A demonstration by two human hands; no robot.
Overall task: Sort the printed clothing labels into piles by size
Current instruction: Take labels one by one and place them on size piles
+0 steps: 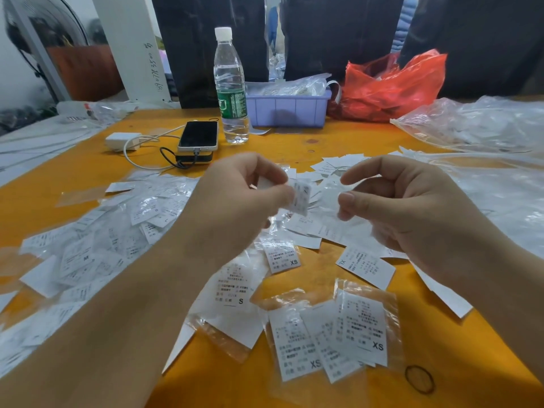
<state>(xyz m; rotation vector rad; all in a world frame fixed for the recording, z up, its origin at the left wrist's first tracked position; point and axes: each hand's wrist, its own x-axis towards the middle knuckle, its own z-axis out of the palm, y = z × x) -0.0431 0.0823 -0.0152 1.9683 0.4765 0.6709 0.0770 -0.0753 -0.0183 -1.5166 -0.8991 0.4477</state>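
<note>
My left hand (244,195) pinches a small white printed label (300,195) between thumb and fingers, held above the orange table (294,145). My right hand (412,201) hovers just right of it, fingers curled with thumb and forefinger apart, holding nothing that I can make out. Bagged labels marked XS (329,334) lie near the front. One S label (232,290) and another XS label (281,256) lie under my hands. An XL label (365,266) sits to the right. A loose heap with an M label (88,248) spreads at the left. Unsorted labels (332,225) lie behind my hands.
A water bottle (231,86), a phone (198,136) on a power bank, a white charger (122,141) with cable, a purple bin (288,107) and a red plastic bag (388,83) stand at the back. Clear plastic bags (477,125) lie right. A black rubber band (419,379) lies front right.
</note>
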